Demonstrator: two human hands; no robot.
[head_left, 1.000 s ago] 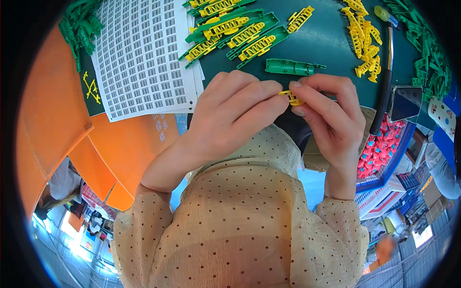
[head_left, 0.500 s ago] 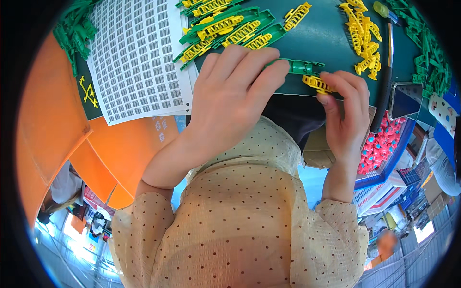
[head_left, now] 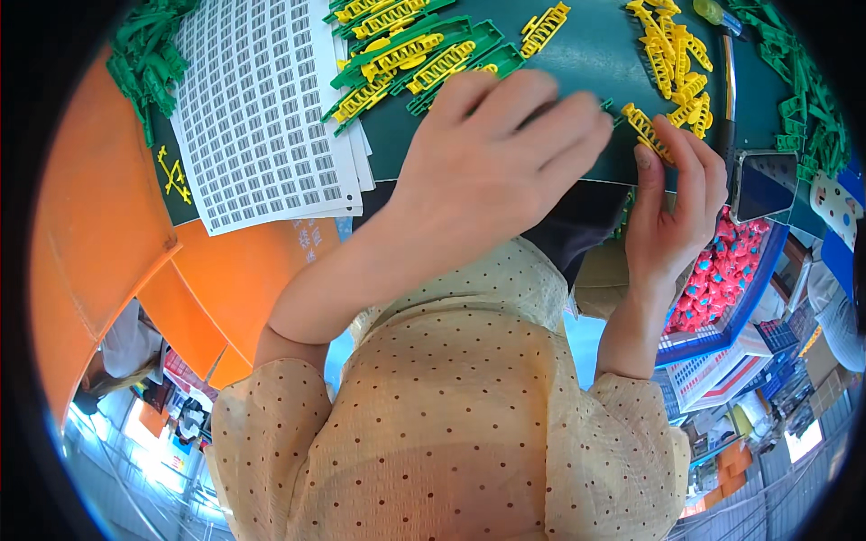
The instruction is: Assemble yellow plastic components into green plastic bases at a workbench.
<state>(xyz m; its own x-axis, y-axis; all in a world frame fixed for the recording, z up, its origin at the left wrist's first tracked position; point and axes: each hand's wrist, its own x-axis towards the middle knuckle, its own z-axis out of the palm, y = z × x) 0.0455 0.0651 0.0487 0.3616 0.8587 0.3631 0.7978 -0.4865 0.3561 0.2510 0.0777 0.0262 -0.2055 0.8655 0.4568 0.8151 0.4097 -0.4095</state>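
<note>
Between the thumb and fingers of my right hand [head_left: 677, 198] is a ladder-like yellow plastic piece [head_left: 644, 129], tilted above the table's near edge. My left hand [head_left: 519, 149] is just left of it, back upward and fingers curled. The end of a slim green plastic part [head_left: 607, 105] pokes out past those fingers; the rest of it is hidden under the hand. Beyond my left hand lie several green parts with yellow ladder pieces set in them [head_left: 442, 68]. One more yellow piece [head_left: 544, 30] rests apart from that group.
Loose yellow pieces [head_left: 663, 54] are heaped at the back right, near green parts [head_left: 816, 117] and a phone [head_left: 765, 185]. Printed label sheets [head_left: 262, 117] and another green heap [head_left: 149, 63] are leftward. A blue-rimmed crate [head_left: 722, 347] of pink items and an orange bin [head_left: 99, 189] flank me.
Both hands have shifted right. The yellow piece in my right hand is raised and turned to a steeper tilt. My left hand now covers most of the green part that showed before.
</note>
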